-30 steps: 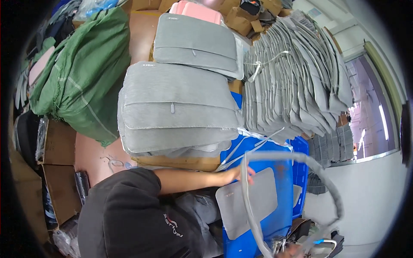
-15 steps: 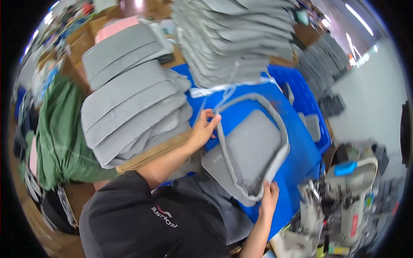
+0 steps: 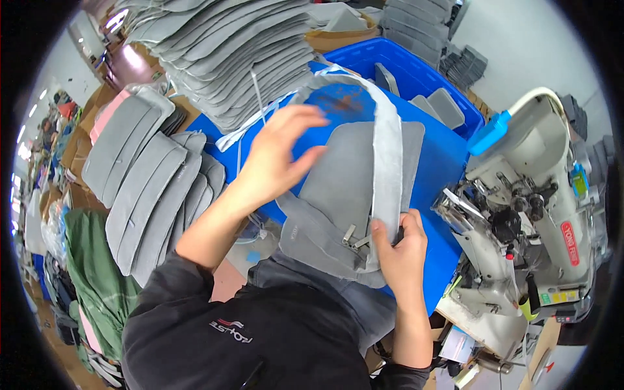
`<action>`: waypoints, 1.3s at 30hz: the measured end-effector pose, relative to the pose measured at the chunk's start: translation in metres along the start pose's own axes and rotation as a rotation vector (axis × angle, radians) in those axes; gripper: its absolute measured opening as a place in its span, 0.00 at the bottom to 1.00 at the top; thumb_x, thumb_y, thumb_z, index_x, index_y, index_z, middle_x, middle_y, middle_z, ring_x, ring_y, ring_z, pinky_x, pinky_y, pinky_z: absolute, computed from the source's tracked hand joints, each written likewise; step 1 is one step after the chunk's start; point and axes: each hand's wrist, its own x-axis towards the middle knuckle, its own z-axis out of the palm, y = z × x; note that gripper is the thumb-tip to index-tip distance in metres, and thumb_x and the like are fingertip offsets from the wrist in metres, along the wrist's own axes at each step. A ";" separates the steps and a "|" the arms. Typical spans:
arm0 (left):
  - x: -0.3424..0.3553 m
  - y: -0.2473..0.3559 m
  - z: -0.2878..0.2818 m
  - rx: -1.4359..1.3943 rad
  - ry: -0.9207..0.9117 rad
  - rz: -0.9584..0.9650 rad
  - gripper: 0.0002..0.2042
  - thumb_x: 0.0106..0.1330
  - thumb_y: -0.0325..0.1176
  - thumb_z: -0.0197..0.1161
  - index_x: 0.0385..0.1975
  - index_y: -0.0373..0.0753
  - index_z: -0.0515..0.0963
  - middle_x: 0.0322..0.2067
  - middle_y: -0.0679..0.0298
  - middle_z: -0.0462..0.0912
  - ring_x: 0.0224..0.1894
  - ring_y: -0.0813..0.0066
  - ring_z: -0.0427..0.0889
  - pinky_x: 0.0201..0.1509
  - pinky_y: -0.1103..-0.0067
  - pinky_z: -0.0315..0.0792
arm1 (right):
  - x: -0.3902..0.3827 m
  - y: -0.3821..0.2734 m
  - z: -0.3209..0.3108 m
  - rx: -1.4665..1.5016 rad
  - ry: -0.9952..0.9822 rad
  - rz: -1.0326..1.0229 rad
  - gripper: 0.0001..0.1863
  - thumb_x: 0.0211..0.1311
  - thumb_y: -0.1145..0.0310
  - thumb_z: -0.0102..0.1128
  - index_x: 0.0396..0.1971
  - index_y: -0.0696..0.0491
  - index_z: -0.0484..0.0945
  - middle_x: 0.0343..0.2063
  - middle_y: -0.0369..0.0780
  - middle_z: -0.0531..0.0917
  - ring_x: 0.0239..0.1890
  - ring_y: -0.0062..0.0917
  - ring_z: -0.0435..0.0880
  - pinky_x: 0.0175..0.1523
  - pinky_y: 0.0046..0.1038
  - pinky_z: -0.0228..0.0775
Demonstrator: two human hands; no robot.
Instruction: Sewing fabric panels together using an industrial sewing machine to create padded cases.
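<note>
Grey padded sleeve panel [image 3: 344,195] with its looping grey zipper strip [image 3: 389,149] is lying at frame centre, over the blue bin [image 3: 435,162]. Right hand [image 3: 402,250] is pinching the strip's lower end, fingers closed on it. Left hand [image 3: 276,159] is hovering above the panel's upper left, fingers spread wide, holding nothing. Sewing machine [image 3: 533,208] is standing at right; stacked grey sleeves [image 3: 227,52] are filling the upper left.

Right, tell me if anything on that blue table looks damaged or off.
One thing: a rusty brown stain on the blue table, just past the grey fabric panel. The panel itself shows no visible damage.
</note>
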 end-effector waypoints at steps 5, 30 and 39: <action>0.086 0.043 0.029 0.054 -0.545 0.613 0.13 0.58 0.33 0.68 0.42 0.38 0.79 0.42 0.62 0.77 0.51 0.61 0.75 0.62 0.65 0.65 | -0.019 -0.031 -0.027 -0.084 -0.018 -0.072 0.16 0.50 0.73 0.71 0.29 0.63 0.72 0.35 0.48 0.74 0.30 0.41 0.77 0.33 0.34 0.70; 0.100 0.054 0.094 -0.232 -0.734 0.640 0.04 0.59 0.29 0.68 0.26 0.40 0.78 0.31 0.66 0.74 0.39 0.67 0.72 0.48 0.71 0.65 | -0.053 0.040 -0.179 -0.681 0.669 -0.070 0.12 0.60 0.76 0.63 0.42 0.61 0.74 0.43 0.48 0.78 0.46 0.39 0.78 0.51 0.38 0.70; 0.098 0.053 0.088 -0.268 -0.752 0.615 0.05 0.57 0.28 0.68 0.25 0.40 0.77 0.31 0.65 0.73 0.38 0.66 0.72 0.47 0.71 0.64 | -0.043 0.054 -0.201 -1.097 0.512 -0.140 0.06 0.56 0.78 0.64 0.33 0.58 0.78 0.43 0.42 0.77 0.42 0.39 0.74 0.47 0.37 0.68</action>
